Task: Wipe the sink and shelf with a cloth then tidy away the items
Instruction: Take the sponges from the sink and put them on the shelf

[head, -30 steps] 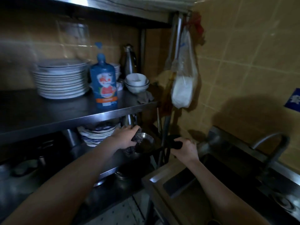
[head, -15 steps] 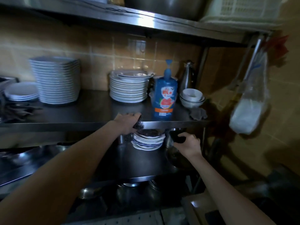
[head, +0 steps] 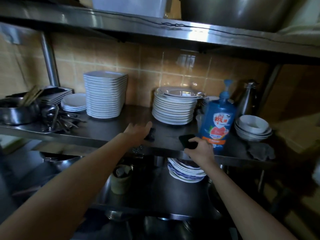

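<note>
The middle steel shelf (head: pixel 107 130) runs across the view. My left hand (head: pixel 138 129) reaches over its front edge with fingers stretched out, touching a dark scouring pad (head: pixel 150 134) that lies on the shelf. My right hand (head: pixel 199 150) grips a flat black object (head: pixel 187 141) at the shelf's front, just left of a blue dish soap bottle (head: pixel 217 122). A crumpled grey cloth (head: pixel 261 150) lies at the shelf's right end. The sink is out of view.
Two stacks of white plates (head: pixel 105 94) (head: pixel 174 106) stand at the back, white bowls (head: pixel 252 126) and a metal flask (head: pixel 247 99) at right. A pot with utensils (head: pixel 19 110) is at left. The lower shelf holds patterned plates (head: pixel 186 170) and a cup (head: pixel 120 181).
The view swung left from the sink to the shelving. Both hands rose from the lower shelf to the middle one; my left hand opened over the scouring pad.
</note>
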A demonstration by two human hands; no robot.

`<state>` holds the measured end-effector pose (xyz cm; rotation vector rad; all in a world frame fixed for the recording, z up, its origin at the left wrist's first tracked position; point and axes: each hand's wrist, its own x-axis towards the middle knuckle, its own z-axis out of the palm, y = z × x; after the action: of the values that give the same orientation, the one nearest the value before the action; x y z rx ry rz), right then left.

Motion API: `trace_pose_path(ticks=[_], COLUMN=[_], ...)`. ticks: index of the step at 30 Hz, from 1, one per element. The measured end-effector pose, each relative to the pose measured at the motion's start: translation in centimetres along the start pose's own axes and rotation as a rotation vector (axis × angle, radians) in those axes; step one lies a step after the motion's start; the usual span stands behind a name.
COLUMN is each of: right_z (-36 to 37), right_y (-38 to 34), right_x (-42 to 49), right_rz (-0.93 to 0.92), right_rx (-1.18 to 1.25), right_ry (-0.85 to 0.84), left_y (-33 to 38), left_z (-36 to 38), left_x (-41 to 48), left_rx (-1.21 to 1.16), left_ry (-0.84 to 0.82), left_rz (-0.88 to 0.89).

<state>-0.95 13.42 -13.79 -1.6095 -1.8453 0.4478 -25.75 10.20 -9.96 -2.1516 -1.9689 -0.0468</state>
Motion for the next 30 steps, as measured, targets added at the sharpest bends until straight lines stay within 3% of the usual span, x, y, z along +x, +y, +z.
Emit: trace_pose_path(ticks=[20,30], right_z=[5.8,6.8], right_y=[0.9,1.1], right_x=[9.3,9.3], right_rz=[-0.036,-0.028], right_rx=[-0.025,-0.052], right_ry=[-0.115,-0.126], left_y=[-1.3,-2.4], left_z=[6.2,8.2], left_x=[7.9,7.6], left_rx=[0.14,0.017], left_ry=[-0.045,-0.004], left_rz=[-0.053,-0.04])
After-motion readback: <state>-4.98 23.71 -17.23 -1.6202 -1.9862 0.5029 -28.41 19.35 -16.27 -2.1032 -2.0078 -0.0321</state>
